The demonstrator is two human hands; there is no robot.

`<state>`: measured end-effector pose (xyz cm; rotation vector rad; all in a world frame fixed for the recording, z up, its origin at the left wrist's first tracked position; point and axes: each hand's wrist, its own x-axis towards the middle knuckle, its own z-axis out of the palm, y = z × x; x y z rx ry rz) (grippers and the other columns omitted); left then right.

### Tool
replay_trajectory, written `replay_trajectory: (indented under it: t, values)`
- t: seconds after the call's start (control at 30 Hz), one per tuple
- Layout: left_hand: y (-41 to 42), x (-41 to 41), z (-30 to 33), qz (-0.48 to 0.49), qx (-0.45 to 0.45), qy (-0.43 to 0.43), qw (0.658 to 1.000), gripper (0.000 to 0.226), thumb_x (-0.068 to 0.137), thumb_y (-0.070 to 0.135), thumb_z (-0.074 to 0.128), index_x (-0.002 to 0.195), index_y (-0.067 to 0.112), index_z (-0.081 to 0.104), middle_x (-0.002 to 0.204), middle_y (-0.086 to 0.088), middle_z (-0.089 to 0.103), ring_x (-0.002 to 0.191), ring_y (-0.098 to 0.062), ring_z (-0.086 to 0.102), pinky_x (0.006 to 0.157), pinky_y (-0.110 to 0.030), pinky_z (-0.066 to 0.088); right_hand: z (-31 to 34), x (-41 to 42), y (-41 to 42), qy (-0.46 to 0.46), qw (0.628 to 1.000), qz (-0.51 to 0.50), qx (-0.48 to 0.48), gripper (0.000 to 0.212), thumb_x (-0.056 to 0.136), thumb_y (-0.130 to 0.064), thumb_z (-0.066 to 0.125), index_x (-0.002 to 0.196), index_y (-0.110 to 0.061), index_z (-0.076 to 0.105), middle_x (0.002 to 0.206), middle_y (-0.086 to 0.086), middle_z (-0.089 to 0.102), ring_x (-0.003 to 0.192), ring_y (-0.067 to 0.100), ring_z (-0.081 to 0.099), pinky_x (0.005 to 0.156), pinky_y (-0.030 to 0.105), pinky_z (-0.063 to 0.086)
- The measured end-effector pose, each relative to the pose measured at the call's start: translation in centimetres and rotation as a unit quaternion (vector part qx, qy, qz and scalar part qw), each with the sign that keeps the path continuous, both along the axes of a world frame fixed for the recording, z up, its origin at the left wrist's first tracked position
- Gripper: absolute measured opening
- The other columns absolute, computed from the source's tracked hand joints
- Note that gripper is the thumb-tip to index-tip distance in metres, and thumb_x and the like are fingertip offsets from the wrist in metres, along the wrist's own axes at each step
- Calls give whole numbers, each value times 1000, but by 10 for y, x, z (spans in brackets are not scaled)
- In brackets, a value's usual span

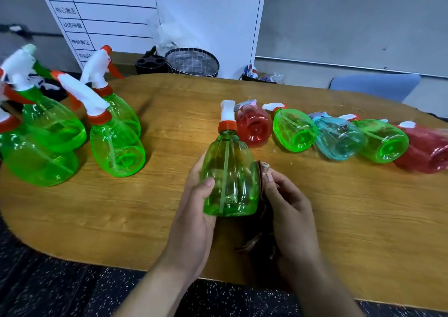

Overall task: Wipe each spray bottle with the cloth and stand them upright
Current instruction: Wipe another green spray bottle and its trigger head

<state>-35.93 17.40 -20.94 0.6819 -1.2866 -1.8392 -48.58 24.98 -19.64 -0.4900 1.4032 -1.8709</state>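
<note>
My left hand [194,210] grips a green spray bottle [229,181] with an orange collar and white nozzle, held above the wooden table [339,207]. My right hand [288,210] presses a dark brown cloth [263,222] against the bottle's right side, fingers curled round the cloth. Several green bottles [116,144] stand upright at the left. A row of bottles lies on its side at the right: a red bottle [253,127], a green bottle [294,131], a blue bottle [338,138], another green bottle [383,142], another red bottle [426,150].
A round mesh basket [192,62] and a black holder [150,64] sit behind the table by a white board [109,13]. A blue chair [375,85] stands at the far right. Speckled dark floor [60,287] lies below the table's near edge.
</note>
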Motion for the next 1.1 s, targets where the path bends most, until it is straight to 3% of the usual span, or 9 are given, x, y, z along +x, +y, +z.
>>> replay_trajectory:
  t: [0.17, 0.27, 0.4, 0.53, 0.6, 0.67, 0.7, 0.87, 1.1]
  values:
    - [2, 0, 3, -2, -17, -6, 1000, 60, 101, 39, 35, 161, 33, 41, 149, 1, 65, 140, -20, 60, 115, -50, 47, 2, -2, 1, 21, 999, -6, -27, 22, 94, -24, 63, 103, -20, 83, 114, 2, 80, 112, 18, 74, 90, 29, 61]
    - [9, -3, 5, -7, -41, -2, 999, 57, 105, 46, 34, 160, 35, 41, 150, 3, 64, 140, -20, 60, 111, -44, 52, 0, -4, 1, 31, 999, -21, -39, 23, 98, -22, 62, 105, -23, 83, 117, 4, 79, 115, 21, 73, 97, 38, 59]
    - [14, -8, 9, 2, -92, -21, 996, 84, 90, 73, 67, 160, 33, 40, 150, 2, 63, 141, -22, 59, 111, -44, 51, -1, -4, 3, 19, 998, -37, -44, 26, 95, -27, 64, 112, -18, 81, 118, 9, 78, 116, 28, 73, 105, 51, 54]
    - [13, -8, 6, 2, -94, -19, 995, 73, 91, 51, 71, 157, 39, 43, 147, 13, 65, 139, -9, 60, 110, -27, 52, -1, -10, 5, 19, 998, -43, -43, 24, 96, -29, 67, 113, -19, 79, 120, 13, 76, 120, 34, 70, 110, 63, 49]
    - [13, -7, 3, 1, -87, -21, 996, 77, 90, 47, 68, 160, 43, 37, 152, 17, 60, 142, -8, 56, 116, -37, 51, 0, -12, 5, 32, 997, -51, -48, 20, 94, -27, 68, 108, -22, 81, 117, 12, 78, 116, 33, 72, 107, 65, 50]
    - [14, -7, 3, -6, -69, -19, 997, 80, 86, 48, 65, 160, 46, 36, 153, 10, 60, 143, -16, 57, 118, -54, 47, -1, -12, 6, 69, 995, -55, -54, 19, 95, -25, 68, 109, -22, 81, 114, 9, 79, 113, 31, 73, 104, 63, 53]
    - [14, -8, 3, -11, -68, -19, 997, 82, 85, 48, 65, 161, 46, 35, 152, 7, 62, 141, -19, 59, 117, -55, 48, -1, -11, 6, 97, 992, -54, -56, 20, 97, -25, 68, 112, -20, 80, 115, 8, 78, 113, 31, 73, 103, 63, 54]
    - [14, -7, 0, -17, -85, -24, 996, 91, 83, 36, 79, 163, 32, 35, 146, 4, 67, 135, -15, 64, 105, -23, 53, -7, -15, 5, 176, 982, -50, -49, 26, 97, -31, 69, 120, -21, 77, 124, 7, 75, 119, 29, 70, 103, 59, 54]
    - [15, -9, -7, -32, -87, -38, 995, 74, 95, 32, 69, 161, 35, 39, 150, 11, 63, 140, -10, 58, 113, -30, 51, -10, -21, 7, 211, 974, -63, -51, 25, 97, -30, 70, 120, -22, 76, 120, 6, 75, 114, 27, 72, 98, 60, 57]
